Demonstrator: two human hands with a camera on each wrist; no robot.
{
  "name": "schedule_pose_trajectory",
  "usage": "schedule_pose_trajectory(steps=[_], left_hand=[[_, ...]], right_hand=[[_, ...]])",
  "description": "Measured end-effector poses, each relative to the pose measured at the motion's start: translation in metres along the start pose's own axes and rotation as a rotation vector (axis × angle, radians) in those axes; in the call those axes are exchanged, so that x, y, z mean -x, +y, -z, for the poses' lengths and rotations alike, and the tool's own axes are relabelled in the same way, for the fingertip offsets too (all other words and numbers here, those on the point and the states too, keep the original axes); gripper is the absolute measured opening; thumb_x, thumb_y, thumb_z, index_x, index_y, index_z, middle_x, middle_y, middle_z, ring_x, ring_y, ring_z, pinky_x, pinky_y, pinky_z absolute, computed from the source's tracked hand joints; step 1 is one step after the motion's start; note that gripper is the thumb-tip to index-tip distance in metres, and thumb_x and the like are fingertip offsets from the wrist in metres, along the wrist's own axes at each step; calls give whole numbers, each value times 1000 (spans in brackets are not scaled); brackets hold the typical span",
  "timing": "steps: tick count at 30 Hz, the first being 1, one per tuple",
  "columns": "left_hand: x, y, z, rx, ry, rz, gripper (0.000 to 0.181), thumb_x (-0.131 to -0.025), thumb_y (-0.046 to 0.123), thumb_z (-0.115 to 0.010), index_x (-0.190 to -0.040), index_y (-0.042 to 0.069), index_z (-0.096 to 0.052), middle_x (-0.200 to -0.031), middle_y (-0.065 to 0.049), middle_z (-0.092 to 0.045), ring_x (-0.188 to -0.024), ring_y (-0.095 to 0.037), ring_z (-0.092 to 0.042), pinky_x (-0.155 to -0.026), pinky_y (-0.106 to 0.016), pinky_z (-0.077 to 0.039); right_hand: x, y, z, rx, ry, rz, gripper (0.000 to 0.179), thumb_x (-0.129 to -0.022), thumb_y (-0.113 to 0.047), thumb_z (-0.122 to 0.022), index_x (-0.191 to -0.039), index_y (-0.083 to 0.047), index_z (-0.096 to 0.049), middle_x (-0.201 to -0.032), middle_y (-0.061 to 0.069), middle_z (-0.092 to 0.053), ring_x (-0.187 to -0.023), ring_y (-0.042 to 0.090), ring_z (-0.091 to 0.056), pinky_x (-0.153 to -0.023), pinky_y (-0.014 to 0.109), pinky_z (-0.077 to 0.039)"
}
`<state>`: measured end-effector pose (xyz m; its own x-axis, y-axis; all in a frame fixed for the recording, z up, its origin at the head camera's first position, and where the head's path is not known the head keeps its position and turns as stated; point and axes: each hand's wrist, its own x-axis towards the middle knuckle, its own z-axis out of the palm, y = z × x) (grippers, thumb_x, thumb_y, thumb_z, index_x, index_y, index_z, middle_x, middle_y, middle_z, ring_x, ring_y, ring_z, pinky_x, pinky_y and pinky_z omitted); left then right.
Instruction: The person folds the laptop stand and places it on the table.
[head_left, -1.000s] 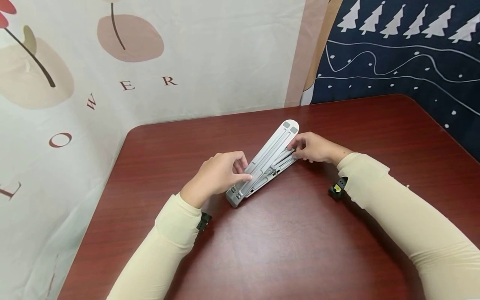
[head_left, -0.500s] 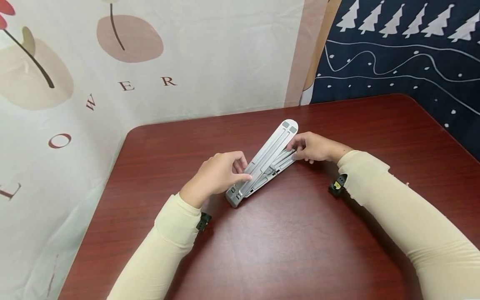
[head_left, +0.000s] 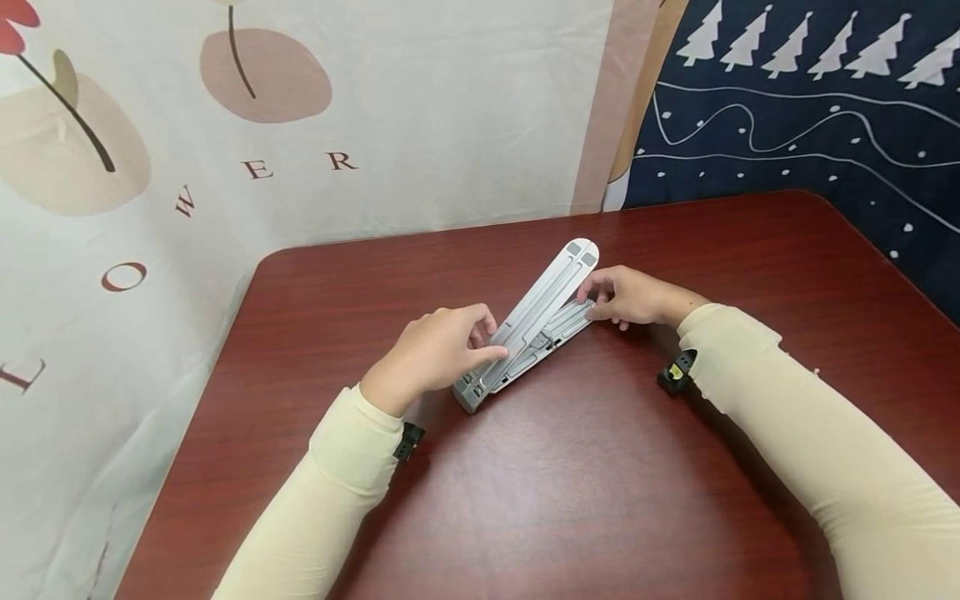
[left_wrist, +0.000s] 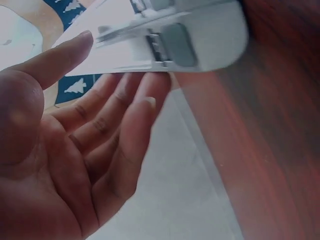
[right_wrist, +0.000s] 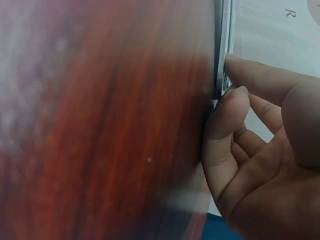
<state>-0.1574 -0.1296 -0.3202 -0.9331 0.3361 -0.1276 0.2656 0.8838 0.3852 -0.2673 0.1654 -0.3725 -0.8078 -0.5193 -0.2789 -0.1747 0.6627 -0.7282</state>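
A silver folding laptop stand (head_left: 553, 282) lies diagonally on the table, its upper arm raised from the lower arm (head_left: 538, 354) in a narrow V. Grey rubber pads (head_left: 581, 252) show at the raised far end. Near the hinged end, my left hand (head_left: 444, 348) holds the upper arm between thumb and fingers. In the left wrist view, the thumb lies on the stand's face (left_wrist: 215, 37) and fingertips touch its edge. My right hand (head_left: 633, 297) pinches the far end of the lower arm. The right wrist view shows thumb and index finger at its thin edge (right_wrist: 223, 45).
The reddish-brown wooden table (head_left: 585, 483) extends around the stand. Behind it hangs a pale curtain (head_left: 450, 108) with printed letters, and a dark blue cloth (head_left: 795, 125) with white trees is at the right. Each wrist wears a small black camera (head_left: 677, 372).
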Motion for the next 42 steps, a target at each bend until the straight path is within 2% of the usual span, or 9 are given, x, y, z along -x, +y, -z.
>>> schedule_pose_trajectory(steps=[3,7,10,15,22,31,42], left_hand=[[3,3,1,-39,-14,7,37,-88,56,-69,-108,25,-61,-97,14,-69,-84,-11,-66,-78,-38,-49],[9,8,3,-119,-29,20,47,-86,63,-67,-112,25,-59,-89,10,-67,-76,-15,-63,-72,-38,-48],[11,9,2,-171,-32,12,56,-82,64,-71,-117,24,-56,-87,6,-67,-74,-18,-62,-68,-40,-48],[11,9,2,-211,-51,-5,68,-75,61,-79,-124,22,-52,-87,9,-66,-78,-19,-64,-67,-42,-49],[13,10,-1,-225,-86,-14,67,-69,54,-87,-117,22,-52,-80,8,-60,-77,-15,-60,-69,-41,-48],[13,9,0,-244,-99,1,62,-69,52,-88,-108,19,-53,-81,6,-61,-78,-16,-61,-69,-43,-48],[13,8,2,-243,-116,7,61,-68,49,-89,-108,19,-55,-84,5,-61,-79,-17,-61,-71,-44,-47]], right_hand=[[0,0,0,-8,0,-7,23,-91,-5,-69,-113,-6,-64,-71,3,-53,-55,14,-50,-50,25,-49],[1,-1,0,-7,0,-8,23,-91,-5,-68,-113,-6,-63,-72,4,-53,-57,14,-51,-51,25,-50],[2,-2,1,1,2,-14,23,-91,-5,-69,-113,-6,-63,-73,4,-54,-58,15,-52,-51,25,-51],[5,-5,2,8,1,-9,21,-91,-5,-69,-111,-4,-62,-73,4,-54,-59,15,-52,-51,26,-50],[10,-7,-1,39,0,-7,19,-91,-4,-68,-109,-4,-61,-75,5,-54,-61,16,-52,-51,26,-50],[16,-9,-2,42,-18,6,20,-91,-4,-69,-108,-3,-59,-75,7,-54,-62,17,-52,-51,28,-50],[27,-8,-6,59,-58,-7,20,-90,-7,-70,-107,-4,-58,-78,7,-53,-63,17,-52,-52,30,-52]])
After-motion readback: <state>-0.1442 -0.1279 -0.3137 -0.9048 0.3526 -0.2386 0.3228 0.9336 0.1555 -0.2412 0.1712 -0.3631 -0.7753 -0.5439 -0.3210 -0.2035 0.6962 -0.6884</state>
